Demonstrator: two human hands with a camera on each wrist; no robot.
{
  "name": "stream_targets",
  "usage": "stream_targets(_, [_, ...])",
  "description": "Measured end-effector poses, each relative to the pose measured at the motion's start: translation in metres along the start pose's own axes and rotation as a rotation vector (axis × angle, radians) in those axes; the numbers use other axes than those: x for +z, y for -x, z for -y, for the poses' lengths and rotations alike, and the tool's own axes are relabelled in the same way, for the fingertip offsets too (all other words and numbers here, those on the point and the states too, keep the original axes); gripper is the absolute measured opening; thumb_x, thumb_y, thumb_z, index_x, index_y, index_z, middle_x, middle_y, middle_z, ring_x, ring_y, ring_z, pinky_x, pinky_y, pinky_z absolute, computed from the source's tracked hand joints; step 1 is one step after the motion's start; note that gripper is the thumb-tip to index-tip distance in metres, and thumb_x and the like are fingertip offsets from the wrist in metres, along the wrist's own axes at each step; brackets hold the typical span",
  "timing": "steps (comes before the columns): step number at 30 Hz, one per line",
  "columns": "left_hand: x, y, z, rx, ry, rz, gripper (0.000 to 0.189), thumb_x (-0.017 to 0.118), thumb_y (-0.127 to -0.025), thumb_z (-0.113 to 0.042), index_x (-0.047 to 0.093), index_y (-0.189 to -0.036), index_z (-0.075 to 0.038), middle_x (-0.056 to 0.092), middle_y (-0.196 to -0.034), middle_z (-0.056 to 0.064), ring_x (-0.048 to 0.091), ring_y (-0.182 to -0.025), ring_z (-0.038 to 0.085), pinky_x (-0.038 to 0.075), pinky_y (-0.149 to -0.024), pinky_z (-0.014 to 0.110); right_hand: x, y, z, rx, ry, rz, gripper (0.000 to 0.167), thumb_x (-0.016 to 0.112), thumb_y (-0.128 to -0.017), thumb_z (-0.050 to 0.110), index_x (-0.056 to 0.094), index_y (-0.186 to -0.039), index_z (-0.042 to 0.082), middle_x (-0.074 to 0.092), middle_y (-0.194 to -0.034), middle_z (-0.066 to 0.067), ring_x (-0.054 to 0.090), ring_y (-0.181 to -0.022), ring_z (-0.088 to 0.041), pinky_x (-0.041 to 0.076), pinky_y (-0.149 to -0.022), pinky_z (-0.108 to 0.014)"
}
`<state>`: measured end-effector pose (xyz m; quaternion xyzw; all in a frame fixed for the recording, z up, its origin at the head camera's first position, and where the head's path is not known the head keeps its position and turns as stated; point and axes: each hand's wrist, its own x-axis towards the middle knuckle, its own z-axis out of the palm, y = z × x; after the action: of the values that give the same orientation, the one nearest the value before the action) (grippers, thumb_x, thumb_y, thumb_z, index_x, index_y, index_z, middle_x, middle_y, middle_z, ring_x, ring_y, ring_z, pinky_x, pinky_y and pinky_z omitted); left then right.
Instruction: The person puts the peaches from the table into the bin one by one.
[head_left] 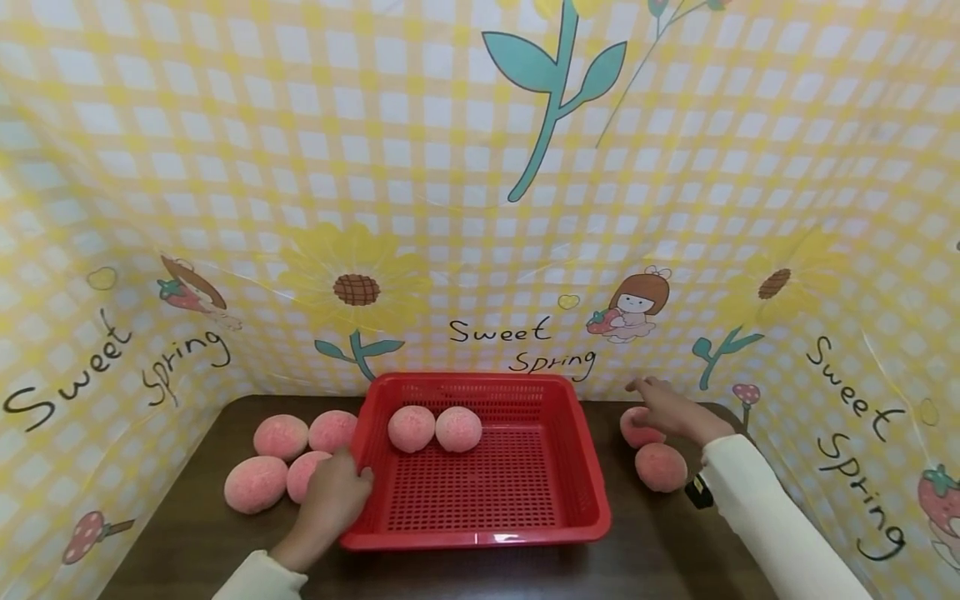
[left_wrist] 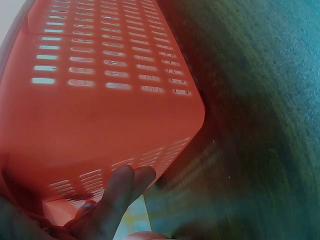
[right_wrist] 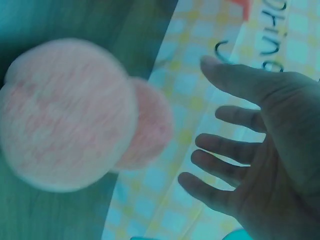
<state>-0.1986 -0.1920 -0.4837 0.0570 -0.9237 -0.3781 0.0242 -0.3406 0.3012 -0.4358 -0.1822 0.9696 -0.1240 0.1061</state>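
Note:
A red plastic basket (head_left: 480,540) with slotted walls stands in the middle of the table, holding two fuzzy pink peaches, a left peach (head_left: 412,429) and a right peach (head_left: 459,429). My left hand (head_left: 330,492) grips the basket's left rim, fingers (left_wrist: 118,192) along the outer wall in the left wrist view. At the right, my right hand (head_left: 667,408) hovers over a far peach (head_left: 637,427), partly covering it in the head view. A nearer peach (head_left: 661,467) sits just in front. The right wrist view shows that hand (right_wrist: 270,145) with fingers spread, holding nothing.
Left of the basket several more peaches (head_left: 256,484) cluster on the dark wooden table (head_left: 187,517), one partly behind my left hand. A yellow checked cloth (head_left: 480,250) with printed flowers closes off the back and both sides. A small black object (head_left: 699,492) shows beside my right wrist.

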Motion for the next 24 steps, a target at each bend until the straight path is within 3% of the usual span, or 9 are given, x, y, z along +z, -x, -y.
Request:
stream_targets(6, [0.000,-0.001,0.002,-0.004,0.010,0.002,0.013,0.054,-0.094,-0.005,0.064,-0.097,0.003,0.067,-0.074,0.007,0.065,-0.064,0.015,0.052,-0.056,0.032,0.004,0.004,-0.015,-0.106,0.020,0.020,0.043,0.073,-0.085,0.008,0.061,-0.124,-0.007,0.063,-0.115,-0.023,0.058,-0.104,-0.035,0.049,-0.090,-0.049])
stream_targets(10, [0.001,-0.001,0.003,-0.018,0.018,0.004,0.015,0.054,-0.094,-0.004,0.064,-0.101,0.005,0.068,-0.076,0.008,0.066,-0.064,0.015,0.054,-0.057,0.033,0.007,0.003,-0.019,-0.093,-0.054,0.057,0.046,0.074,-0.084,0.008,0.061,-0.126,-0.005,0.061,-0.111,-0.018,0.054,-0.096,-0.027,0.046,-0.083,-0.040])
stream_targets(12, [0.001,-0.001,0.004,-0.019,0.012,-0.001,0.015,0.054,-0.094,-0.004,0.063,-0.101,0.005,0.068,-0.076,0.009,0.066,-0.064,0.015,0.054,-0.056,0.033,0.009,0.001,-0.018,-0.088,-0.098,0.078,0.036,0.073,-0.086,0.008,0.063,-0.120,-0.003,0.062,-0.104,-0.017,0.055,-0.090,-0.025,0.047,-0.079,-0.037])
stream_targets(17, [0.001,-0.001,0.003,-0.028,0.004,-0.001,0.013,0.054,-0.094,-0.005,0.062,-0.096,0.005,0.066,-0.073,0.008,0.065,-0.062,0.015,0.052,-0.054,0.033,0.016,-0.003,-0.014,-0.004,-0.184,0.132,0.008,0.066,-0.094,0.011,0.067,-0.099,0.005,0.063,-0.085,-0.007,0.055,-0.076,-0.019,0.046,-0.073,-0.035])
stream_targets(20, [0.000,0.000,0.002,-0.024,0.007,-0.003,0.013,0.054,-0.094,-0.005,0.063,-0.096,0.004,0.066,-0.073,0.008,0.064,-0.062,0.015,0.052,-0.055,0.032,0.020,-0.003,-0.012,0.098,-0.223,0.132,0.012,0.068,-0.095,0.018,0.065,-0.103,0.009,0.064,-0.090,-0.004,0.057,-0.081,-0.020,0.048,-0.077,-0.037])
stream_targets(24, [0.000,0.001,0.002,-0.021,0.013,-0.002,0.016,0.054,-0.094,-0.005,0.063,-0.100,0.006,0.067,-0.075,0.008,0.065,-0.063,0.015,0.052,-0.055,0.032,0.025,-0.004,-0.013,0.097,-0.235,0.130,0.013,0.071,-0.091,0.012,0.065,-0.102,0.008,0.064,-0.087,-0.005,0.058,-0.081,-0.022,0.048,-0.076,-0.039])
